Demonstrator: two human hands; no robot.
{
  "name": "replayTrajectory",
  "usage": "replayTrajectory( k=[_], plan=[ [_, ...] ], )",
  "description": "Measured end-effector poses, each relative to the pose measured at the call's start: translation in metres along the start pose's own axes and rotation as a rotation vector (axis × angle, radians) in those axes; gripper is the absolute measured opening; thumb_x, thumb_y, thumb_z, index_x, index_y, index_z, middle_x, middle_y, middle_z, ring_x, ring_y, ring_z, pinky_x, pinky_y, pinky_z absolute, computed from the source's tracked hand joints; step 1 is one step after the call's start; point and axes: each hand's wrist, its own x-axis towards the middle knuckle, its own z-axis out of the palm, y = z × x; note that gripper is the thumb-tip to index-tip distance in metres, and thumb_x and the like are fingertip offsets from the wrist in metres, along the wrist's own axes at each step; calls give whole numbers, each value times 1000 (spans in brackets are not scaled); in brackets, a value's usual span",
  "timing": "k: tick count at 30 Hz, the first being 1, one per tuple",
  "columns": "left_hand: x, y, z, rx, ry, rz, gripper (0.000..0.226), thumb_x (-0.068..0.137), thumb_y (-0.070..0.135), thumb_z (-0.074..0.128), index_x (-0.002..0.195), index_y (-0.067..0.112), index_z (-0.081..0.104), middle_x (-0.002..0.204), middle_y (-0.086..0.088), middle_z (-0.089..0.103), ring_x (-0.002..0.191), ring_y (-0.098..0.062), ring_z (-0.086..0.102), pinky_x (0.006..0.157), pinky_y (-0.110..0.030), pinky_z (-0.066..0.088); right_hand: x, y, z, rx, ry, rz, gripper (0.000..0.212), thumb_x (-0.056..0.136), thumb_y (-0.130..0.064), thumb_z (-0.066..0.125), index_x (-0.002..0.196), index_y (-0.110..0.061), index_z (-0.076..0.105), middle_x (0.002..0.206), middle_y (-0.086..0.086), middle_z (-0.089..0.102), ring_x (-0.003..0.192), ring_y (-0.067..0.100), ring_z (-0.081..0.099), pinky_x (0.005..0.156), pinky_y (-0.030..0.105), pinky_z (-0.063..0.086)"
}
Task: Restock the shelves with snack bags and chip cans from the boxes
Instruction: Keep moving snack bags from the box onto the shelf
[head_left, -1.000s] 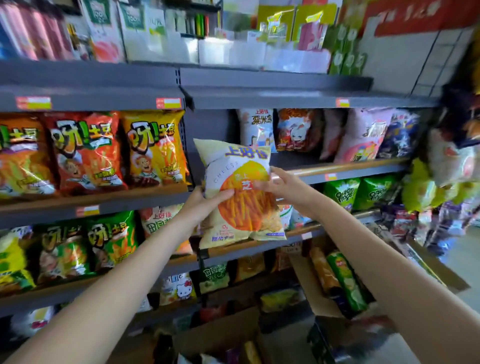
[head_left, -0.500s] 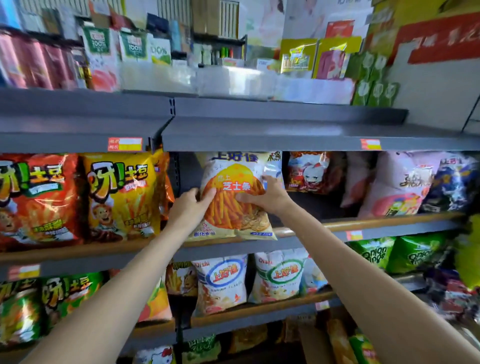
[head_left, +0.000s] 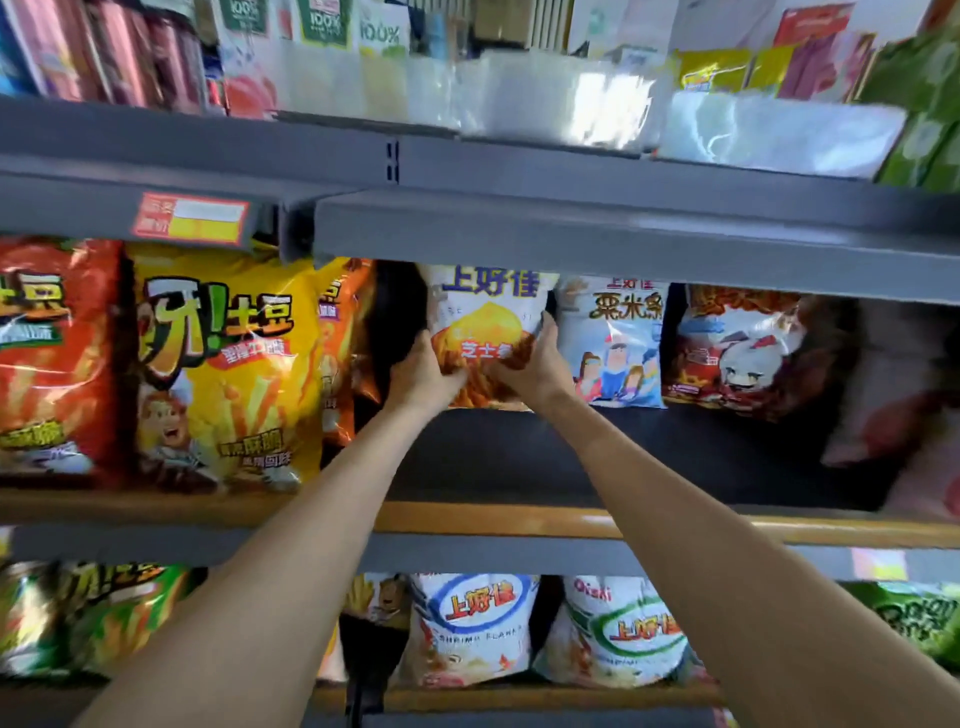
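Note:
A pale yellow cheese-stick snack bag (head_left: 485, 317) stands upright deep on the middle shelf (head_left: 498, 522), near its back. My left hand (head_left: 421, 371) grips its lower left side and my right hand (head_left: 535, 364) grips its lower right side and edge. Both arms reach in over the shelf's wooden front lip. The bag's bottom is hidden behind my hands.
A white corn-stick bag (head_left: 615, 343) and a red bag (head_left: 743, 353) stand right of the held one. Large yellow (head_left: 218, 369) and red potato-stick bags fill the left. A grey shelf (head_left: 597, 228) hangs close overhead. More bags (head_left: 472, 629) sit on the shelf below.
Both hands carried the bag up from in front of the lower shelf and pushed it back into the middle shelf. The view moved up and closer; the floor boxes left the frame.

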Motion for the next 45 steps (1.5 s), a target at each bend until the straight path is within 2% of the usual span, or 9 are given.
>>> replayTrajectory(
  k=[8,11,15,20,26,30,37,42,45],
  plan=[
    [-5,-9,-1,24,42,76,49,87,10,59,133,6,42,136,-15,44,124,-28,45,99,-28,34,-10,-6,14,30,14,133,74,87,-18,62,144,-6,17,143,18,31,131,30,32,95,24,28],
    [-35,-16,-15,-19,183,242,39,86,4,57,124,4,48,123,-15,52,106,-24,55,80,-15,37,-31,-9,-1,-42,82,96,53,86,-6,56,134,1,35,133,20,44,125,32,39,92,25,30],
    [-95,-20,-40,-123,322,425,33,82,-3,52,115,4,51,103,-9,53,91,-10,46,77,-6,29,-69,-26,-12,-22,221,21,34,83,1,54,117,1,51,116,19,59,108,31,53,81,27,40],
    [-197,-89,-52,-59,67,552,28,80,-7,52,106,3,55,104,-12,52,97,-16,46,83,-13,30,-175,-46,1,-5,360,-232,23,83,0,49,104,-3,59,87,3,64,70,6,58,64,7,41],
    [-286,-223,-54,203,-563,272,36,90,7,51,125,10,43,115,-7,48,73,-17,53,63,-25,39,-305,1,85,-178,142,-153,16,84,-7,49,86,-5,64,64,-4,55,52,12,51,51,18,37],
    [-335,-309,-48,334,-940,-11,38,92,13,50,129,12,39,122,-5,51,87,-21,61,79,-35,48,-377,72,145,-309,-178,85,12,88,-7,55,96,-6,64,66,-6,49,59,15,49,56,26,37],
    [-390,-448,17,455,-929,-300,39,92,19,53,129,12,41,125,-5,52,103,-23,56,76,-32,44,-484,241,269,-538,-661,591,26,89,-30,58,108,-13,59,107,15,64,102,33,59,71,31,40],
    [-421,-535,122,331,-846,-286,39,88,7,55,125,6,44,119,-10,57,107,-29,56,82,-32,40,-544,368,382,-679,-942,459,61,83,-40,65,134,-15,40,133,14,47,128,31,39,95,36,42],
    [-442,-593,168,272,-778,-258,38,85,4,53,122,8,48,115,-8,59,101,-26,59,83,-31,42,-583,428,449,-831,-1057,368,55,89,-33,56,138,-17,36,135,12,45,132,30,34,99,37,38]
  ],
)
